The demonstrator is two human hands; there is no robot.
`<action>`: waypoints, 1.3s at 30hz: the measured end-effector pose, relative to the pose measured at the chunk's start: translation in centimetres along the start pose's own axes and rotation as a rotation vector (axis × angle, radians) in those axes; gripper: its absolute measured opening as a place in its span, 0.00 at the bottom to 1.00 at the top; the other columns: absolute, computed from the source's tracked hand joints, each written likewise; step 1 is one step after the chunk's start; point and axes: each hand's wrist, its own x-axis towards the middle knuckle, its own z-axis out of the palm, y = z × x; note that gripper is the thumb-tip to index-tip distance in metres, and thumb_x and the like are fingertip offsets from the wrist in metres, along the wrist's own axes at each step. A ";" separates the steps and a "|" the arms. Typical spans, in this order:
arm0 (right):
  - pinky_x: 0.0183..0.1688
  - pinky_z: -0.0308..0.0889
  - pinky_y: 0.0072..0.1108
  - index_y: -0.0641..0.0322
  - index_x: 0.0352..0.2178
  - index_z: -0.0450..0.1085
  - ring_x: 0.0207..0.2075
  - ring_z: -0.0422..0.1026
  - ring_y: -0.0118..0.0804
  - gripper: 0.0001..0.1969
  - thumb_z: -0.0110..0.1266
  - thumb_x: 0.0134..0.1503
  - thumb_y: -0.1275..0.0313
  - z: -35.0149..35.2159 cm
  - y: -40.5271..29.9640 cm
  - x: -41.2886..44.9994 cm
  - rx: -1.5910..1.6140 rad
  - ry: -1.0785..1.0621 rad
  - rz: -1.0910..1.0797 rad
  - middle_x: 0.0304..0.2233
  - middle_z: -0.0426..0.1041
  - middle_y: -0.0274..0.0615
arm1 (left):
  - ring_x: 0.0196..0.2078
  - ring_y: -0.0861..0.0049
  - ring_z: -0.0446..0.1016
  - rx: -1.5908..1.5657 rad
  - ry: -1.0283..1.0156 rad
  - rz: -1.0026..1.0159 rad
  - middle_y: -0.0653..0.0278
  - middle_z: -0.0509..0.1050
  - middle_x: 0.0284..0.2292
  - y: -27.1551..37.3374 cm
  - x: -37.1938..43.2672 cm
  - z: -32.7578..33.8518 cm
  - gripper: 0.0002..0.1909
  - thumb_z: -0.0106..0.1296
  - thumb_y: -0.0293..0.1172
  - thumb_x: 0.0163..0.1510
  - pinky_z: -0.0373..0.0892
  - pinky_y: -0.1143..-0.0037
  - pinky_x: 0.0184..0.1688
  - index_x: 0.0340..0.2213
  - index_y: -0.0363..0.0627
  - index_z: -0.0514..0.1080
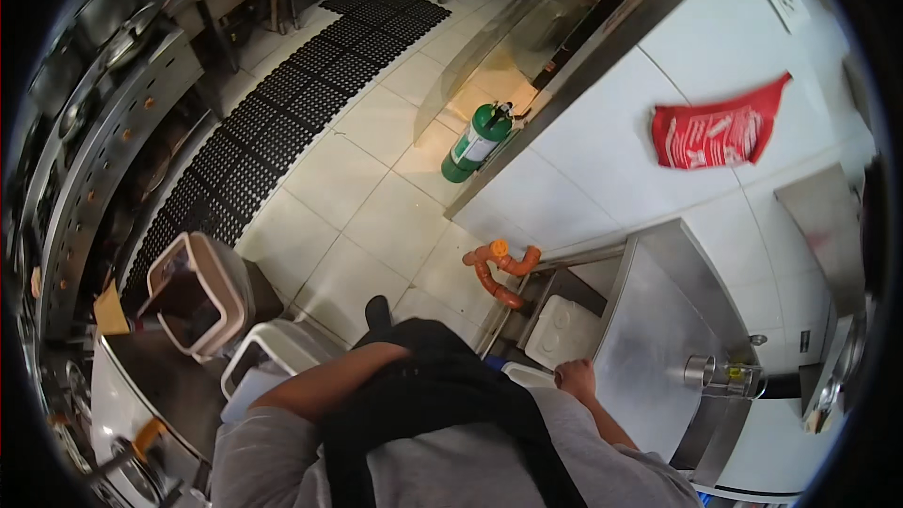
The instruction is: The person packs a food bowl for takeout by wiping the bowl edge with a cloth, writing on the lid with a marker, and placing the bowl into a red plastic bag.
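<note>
At the near edge of a stainless steel worktable (pixel 656 339), my right hand (pixel 577 377) is curled into a loose fist, with no object visible in it. I cannot tell whether it touches the edge. My left forearm (pixel 338 377) bends in front of my black apron (pixel 430 374); the left hand itself is out of view behind the cloth. Beside that arm stands a white plastic bin (pixel 279 339). Under the worktable, close to the right hand, is a white lidded container (pixel 564 330).
Orange drainpipes (pixel 497 264) rise from the tiled floor (pixel 374 204). A green gas cylinder or extinguisher (pixel 477 144) stands by the tiled half wall (pixel 592 148), with a red printed bag (pixel 719 125) on top. A beige bin (pixel 236 296) and black rubber mat (pixel 282 106) lie leftward.
</note>
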 end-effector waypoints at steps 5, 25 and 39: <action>0.43 0.59 0.33 0.51 0.25 0.73 0.35 0.72 0.41 0.08 0.48 0.48 0.65 3.8 0.8 0.1 0.207 0.021 0.091 0.27 0.74 0.40 | 0.46 0.51 0.68 0.103 0.056 -0.008 0.42 0.67 0.46 1.0 -9.0 -15.3 0.19 0.41 0.38 0.54 0.64 0.68 0.47 0.40 0.37 0.70; 0.40 0.66 0.37 0.64 0.31 0.72 0.37 0.70 0.51 0.11 0.46 0.49 0.70 -62.1 3.3 84.2 0.861 0.463 0.075 0.34 0.71 0.52 | 0.31 0.82 0.65 -1.525 1.209 0.577 0.71 0.65 0.30 1.7 -24.5 -69.7 0.17 0.51 0.23 0.48 0.65 0.79 0.30 0.40 0.53 0.63; 0.52 0.59 0.32 0.42 0.62 0.30 0.54 0.59 0.40 0.40 0.43 0.56 0.78 -66.6 39.8 85.7 1.785 1.120 0.442 0.62 0.47 0.44 | 0.49 0.68 0.68 0.695 0.111 0.957 0.55 0.70 0.44 44.6 12.9 -110.5 0.35 0.51 0.18 0.38 0.64 0.72 0.50 0.52 0.48 0.60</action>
